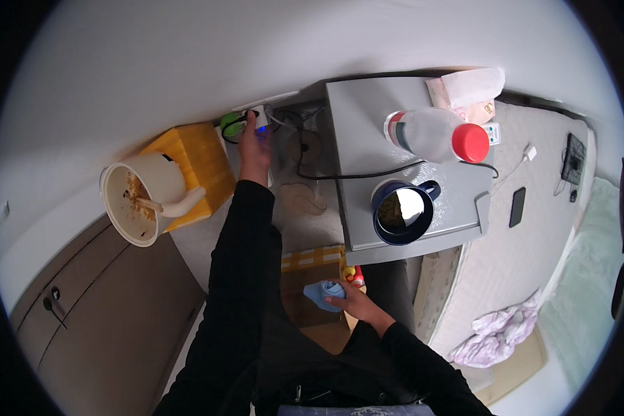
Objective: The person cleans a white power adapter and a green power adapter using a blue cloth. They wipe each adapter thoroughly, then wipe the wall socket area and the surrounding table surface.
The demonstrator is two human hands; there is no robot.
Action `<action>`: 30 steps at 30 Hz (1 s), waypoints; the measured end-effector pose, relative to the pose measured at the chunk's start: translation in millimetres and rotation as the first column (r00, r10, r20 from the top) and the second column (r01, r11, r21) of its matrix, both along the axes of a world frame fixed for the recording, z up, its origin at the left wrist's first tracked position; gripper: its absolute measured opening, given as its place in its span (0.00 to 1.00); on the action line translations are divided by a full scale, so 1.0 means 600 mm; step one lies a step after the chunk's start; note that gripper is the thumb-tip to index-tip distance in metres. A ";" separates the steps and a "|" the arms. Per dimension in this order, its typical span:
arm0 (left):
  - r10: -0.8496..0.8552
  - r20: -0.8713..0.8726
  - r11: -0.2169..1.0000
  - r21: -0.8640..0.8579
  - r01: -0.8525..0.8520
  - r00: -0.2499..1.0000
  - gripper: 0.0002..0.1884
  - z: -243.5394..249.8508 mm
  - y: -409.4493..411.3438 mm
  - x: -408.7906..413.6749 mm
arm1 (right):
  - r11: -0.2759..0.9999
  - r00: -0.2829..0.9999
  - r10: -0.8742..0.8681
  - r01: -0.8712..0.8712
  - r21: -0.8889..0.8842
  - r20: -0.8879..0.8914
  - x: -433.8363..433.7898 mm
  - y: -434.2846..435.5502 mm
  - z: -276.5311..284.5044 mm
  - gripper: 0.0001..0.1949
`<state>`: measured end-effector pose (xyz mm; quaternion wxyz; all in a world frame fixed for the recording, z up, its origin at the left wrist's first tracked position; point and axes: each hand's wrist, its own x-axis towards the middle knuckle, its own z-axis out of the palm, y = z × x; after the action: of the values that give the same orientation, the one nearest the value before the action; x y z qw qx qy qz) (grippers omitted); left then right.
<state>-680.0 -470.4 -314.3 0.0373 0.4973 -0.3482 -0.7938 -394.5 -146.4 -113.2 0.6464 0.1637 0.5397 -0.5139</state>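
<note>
My left hand [254, 151] reaches out to a white power adapter or socket block [260, 115] by the wall, its fingertips at a black plug; whether it grips the plug cannot be told. A blue light shows beside the fingers, and a green round object [231, 125] is just left of them. Nearer my body, my right hand [362, 306] holds a bunched light-blue cloth [324, 295] over an open cardboard box [312, 291].
A white pot [169, 174] with food remains and chopsticks stands on a yellow-taped box [208, 169]. The grey cabinet [361, 208] bears a dark-blue mug [378, 203], a red-capped plastic bottle [431, 134], tissues [470, 88] and a black cable [364, 176]. A phone [518, 207] lies on the bed [499, 249].
</note>
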 end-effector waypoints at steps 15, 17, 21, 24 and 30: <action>0.455 -0.062 0.851 0.326 -0.413 0.888 0.21 -0.033 -0.004 0.011 | 0.999 1.000 0.027 -0.028 0.042 0.012 0.040 -0.012 -0.020 0.33; 0.477 -0.104 0.845 0.328 -0.423 0.873 0.20 -0.019 -0.002 0.003 | 0.997 0.998 0.060 -0.059 0.053 -0.014 0.046 -0.010 -0.025 0.33; 0.495 -0.216 0.843 0.356 -0.404 0.841 0.19 -0.051 -0.041 0.016 | 0.992 0.997 0.083 -0.083 0.097 0.007 0.037 -0.018 -0.016 0.33; 0.457 -0.218 0.871 0.309 -0.383 0.862 0.19 -0.064 -0.040 0.024 | 0.994 0.998 0.052 -0.056 0.097 0.044 0.041 -0.019 -0.017 0.33; 0.351 -0.264 0.919 0.282 -0.276 0.898 0.17 -0.063 -0.051 0.032 | 0.995 0.997 0.032 -0.038 0.090 0.065 0.048 -0.019 -0.023 0.32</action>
<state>-660.7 -501.0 -351.8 0.1597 0.4174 -0.1551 -0.8810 -365.9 -157.6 -126.9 0.6640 0.1999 0.5446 -0.4717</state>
